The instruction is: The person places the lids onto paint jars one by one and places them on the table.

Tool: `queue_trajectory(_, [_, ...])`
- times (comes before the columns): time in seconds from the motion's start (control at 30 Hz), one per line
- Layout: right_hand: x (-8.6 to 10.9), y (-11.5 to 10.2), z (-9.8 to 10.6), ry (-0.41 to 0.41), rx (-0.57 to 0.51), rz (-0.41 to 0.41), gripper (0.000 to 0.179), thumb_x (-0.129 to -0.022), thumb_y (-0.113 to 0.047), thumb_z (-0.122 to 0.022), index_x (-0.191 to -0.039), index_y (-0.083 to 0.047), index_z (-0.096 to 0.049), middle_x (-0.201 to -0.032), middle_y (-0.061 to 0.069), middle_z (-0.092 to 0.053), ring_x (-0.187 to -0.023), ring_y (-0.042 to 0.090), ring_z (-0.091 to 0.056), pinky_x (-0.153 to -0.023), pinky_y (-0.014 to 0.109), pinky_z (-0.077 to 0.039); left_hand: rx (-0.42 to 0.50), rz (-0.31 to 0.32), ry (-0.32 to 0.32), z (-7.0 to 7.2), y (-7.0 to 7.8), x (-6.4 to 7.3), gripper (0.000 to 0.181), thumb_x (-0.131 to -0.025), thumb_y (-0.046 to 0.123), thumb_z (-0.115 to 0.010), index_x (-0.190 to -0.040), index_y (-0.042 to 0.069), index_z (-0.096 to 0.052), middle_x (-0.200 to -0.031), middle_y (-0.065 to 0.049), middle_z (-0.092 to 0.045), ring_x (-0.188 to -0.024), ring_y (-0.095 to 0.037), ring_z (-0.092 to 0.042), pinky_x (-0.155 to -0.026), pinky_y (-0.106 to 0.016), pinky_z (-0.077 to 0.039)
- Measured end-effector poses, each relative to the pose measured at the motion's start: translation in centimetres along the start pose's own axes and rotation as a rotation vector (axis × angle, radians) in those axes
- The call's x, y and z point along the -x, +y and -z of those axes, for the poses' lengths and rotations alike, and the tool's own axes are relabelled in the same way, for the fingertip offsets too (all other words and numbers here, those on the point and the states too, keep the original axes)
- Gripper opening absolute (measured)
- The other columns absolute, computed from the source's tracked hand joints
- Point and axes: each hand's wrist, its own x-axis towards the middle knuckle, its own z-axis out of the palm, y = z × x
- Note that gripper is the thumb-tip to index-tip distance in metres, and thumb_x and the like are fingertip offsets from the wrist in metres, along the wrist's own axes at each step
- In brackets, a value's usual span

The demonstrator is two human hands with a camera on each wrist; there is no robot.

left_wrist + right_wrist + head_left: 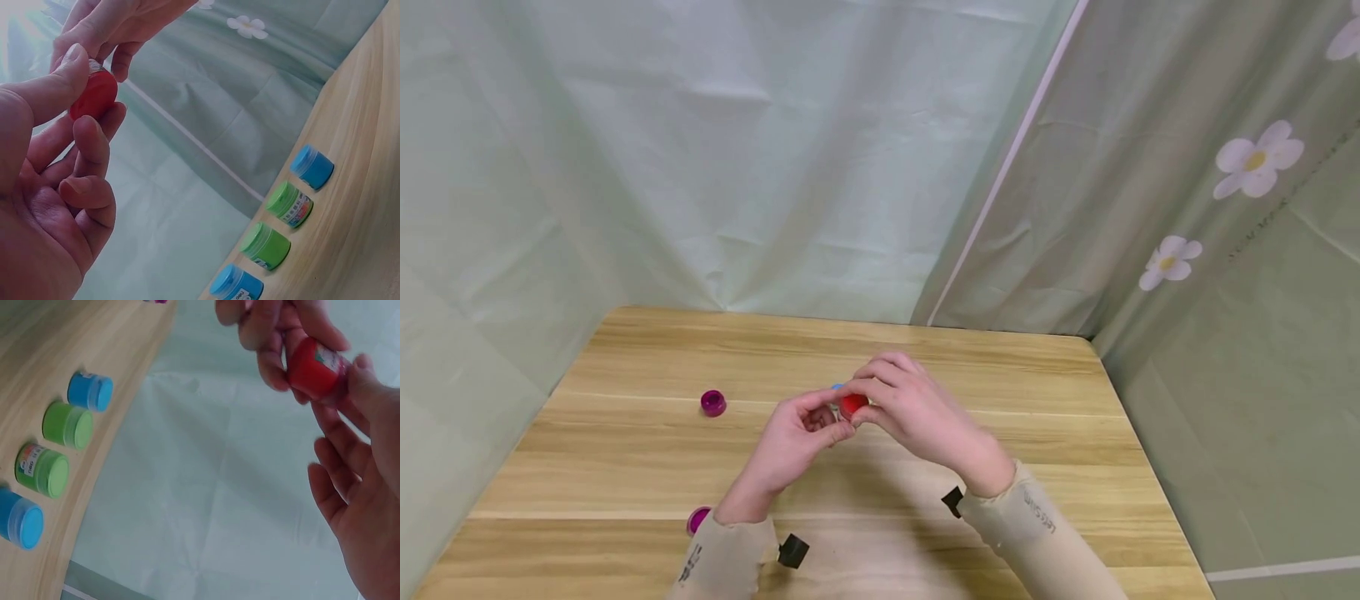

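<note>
A small red paint jar (315, 370) with a paper label is held up between both hands over the table. My left hand (797, 437) pinches its body between thumb and fingers. At the clear lid end, my right hand (913, 408) grips with thumb and forefinger, as the right wrist view shows. In the left wrist view the jar's red end (95, 97) faces the camera, and the fingers hide part of its sides. The left hand's other fingers are bent beside the jar.
On the table (625, 467) behind the hands stands a row of closed jars: blue jars (312, 167) at the ends, green jars (266, 245) between. A purple open round piece (712, 403) lies to the left; another purple piece (697, 520) is partly behind the left sleeve. Curtains (775, 167) surround the table.
</note>
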Motion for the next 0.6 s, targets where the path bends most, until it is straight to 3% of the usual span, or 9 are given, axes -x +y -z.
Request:
queue_trajectory(0.2, [-0.2,-0.4,-0.8,0.034,0.076,-0.052,0.031,-0.099,-0.035,-0.076,-0.124,-0.016,-0.075,-0.121,-0.004,-0.068,-0.122,0.022,-0.056,-0.108,0.039,-0.046,-0.010,-0.032,0.028,-0.2,0.1,0.0,0.031,-0.092,0.002,-0.083,-0.123,-0.001,-0.077,-0.071,-0.001,-0.060,-0.061,-0.011,-0.051,-0.051,-0.022,-0.040])
queue_trajectory(0.47, [-0.3,-1.0,-1.3,0.027,0.196,-0.075,0.033,-0.097,-0.037,-0.076,-0.121,-0.014,-0.074,-0.120,-0.002,-0.069,-0.119,0.024,-0.056,-0.109,0.041,-0.046,0.032,0.044,0.089,-0.6,0.5,0.3,0.042,-0.091,0.006,-0.087,-0.130,0.000,-0.075,-0.059,0.001,-0.061,-0.051,-0.008,-0.050,-0.044,-0.021,-0.034])
queue_trajectory(0.6, [-0.4,-1.4,-1.6,0.040,0.251,-0.083,0.032,-0.096,-0.033,-0.077,-0.122,-0.013,-0.073,-0.121,0.000,-0.068,-0.119,0.025,-0.057,-0.109,0.042,-0.045,0.025,0.051,0.134,-0.8,0.6,0.4,0.043,-0.090,0.008,-0.088,-0.130,0.003,-0.076,-0.057,-0.001,-0.060,-0.049,-0.009,-0.051,-0.043,-0.021,-0.033])
